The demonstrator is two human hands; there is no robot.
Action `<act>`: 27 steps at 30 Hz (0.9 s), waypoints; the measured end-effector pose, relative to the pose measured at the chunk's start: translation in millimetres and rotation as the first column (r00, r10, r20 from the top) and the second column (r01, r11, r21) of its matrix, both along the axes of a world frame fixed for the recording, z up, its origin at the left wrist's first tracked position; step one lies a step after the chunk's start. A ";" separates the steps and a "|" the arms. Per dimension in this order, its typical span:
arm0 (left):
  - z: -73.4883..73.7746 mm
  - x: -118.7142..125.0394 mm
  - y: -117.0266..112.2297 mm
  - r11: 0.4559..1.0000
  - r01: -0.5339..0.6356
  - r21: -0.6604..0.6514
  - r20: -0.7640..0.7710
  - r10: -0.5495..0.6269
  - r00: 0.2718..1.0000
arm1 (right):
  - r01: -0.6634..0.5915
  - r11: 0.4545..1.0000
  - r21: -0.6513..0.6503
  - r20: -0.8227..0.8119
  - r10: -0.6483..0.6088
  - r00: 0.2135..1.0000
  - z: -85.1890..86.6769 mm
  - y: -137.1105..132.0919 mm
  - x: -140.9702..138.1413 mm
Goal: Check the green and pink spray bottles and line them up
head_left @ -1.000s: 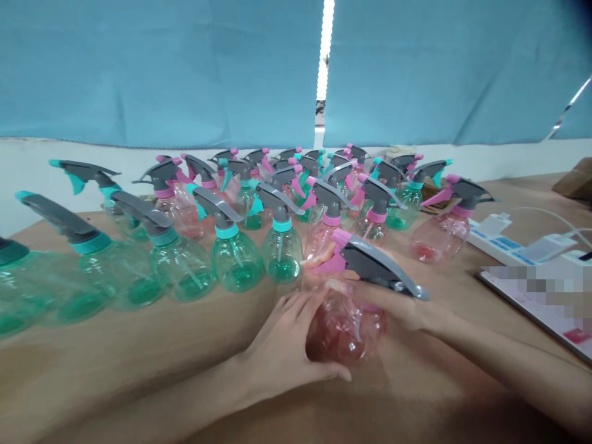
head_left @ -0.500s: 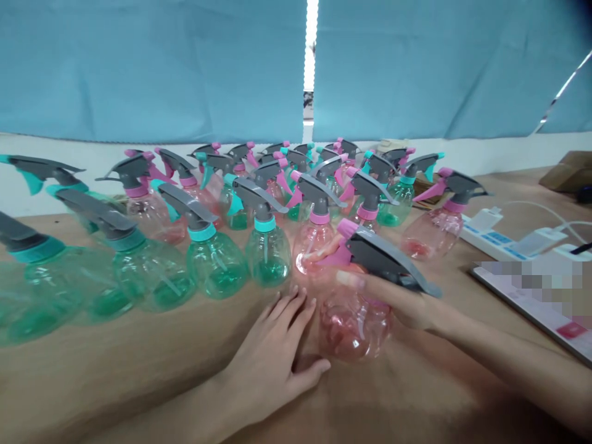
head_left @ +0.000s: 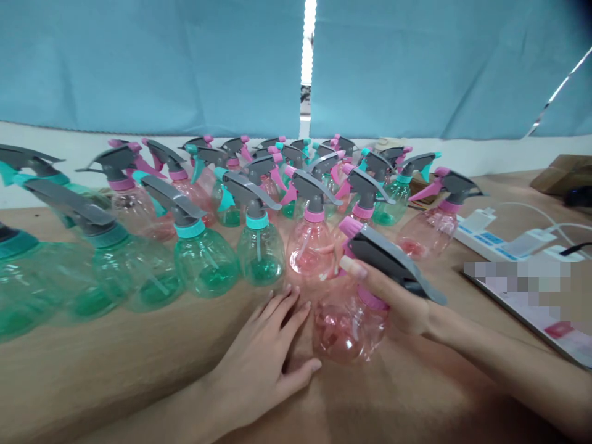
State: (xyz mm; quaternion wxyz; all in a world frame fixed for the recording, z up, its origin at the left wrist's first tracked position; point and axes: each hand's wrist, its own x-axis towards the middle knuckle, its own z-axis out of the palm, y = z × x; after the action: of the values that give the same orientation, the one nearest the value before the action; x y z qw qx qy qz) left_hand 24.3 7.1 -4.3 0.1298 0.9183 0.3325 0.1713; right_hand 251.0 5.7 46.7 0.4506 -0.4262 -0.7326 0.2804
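My right hand [head_left: 402, 302] is wrapped round the neck of a clear pink spray bottle [head_left: 349, 330] with a grey and pink spray head [head_left: 383, 256]. The thumb lies across the front near the pink trigger, while the other fingers are mostly hidden behind the head. This bottle leans, its base low and close to the table. Just left of it, my left hand [head_left: 263, 357] rests flat on the wooden table [head_left: 152, 370], fingers stretched out and nothing held. Beyond its fingertips stand another pink spray bottle [head_left: 312, 246] and a green spray bottle [head_left: 261, 253].
Several more green and pink spray bottles stand in rows towards the wall, including a green one [head_left: 206, 262] at left and a pink one [head_left: 430, 231] at right. A power strip [head_left: 490, 243] with plugs, a flat device [head_left: 522, 308] and a cardboard box [head_left: 562, 176] lie on the right.
The view has shifted slightly, so the bottles at left sit further left. My right hand's fingertips, seen before beside the trigger, are now mostly hidden behind the spray head. My left hand stays flat.
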 end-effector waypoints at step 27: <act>10.4 3.3 -1.8 0.998 0.034 0.047 -0.175 -0.025 0.984 | 0.051 0.994 -0.101 -0.106 -0.062 0.992 7.3 3.5 -8.2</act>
State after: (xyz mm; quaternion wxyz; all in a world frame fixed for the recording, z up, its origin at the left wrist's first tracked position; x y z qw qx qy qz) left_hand 27.5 5.3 6.1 0.0798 0.9376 0.3245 0.0964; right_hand 242.7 9.2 54.0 0.4763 -0.4522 -0.6799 0.3260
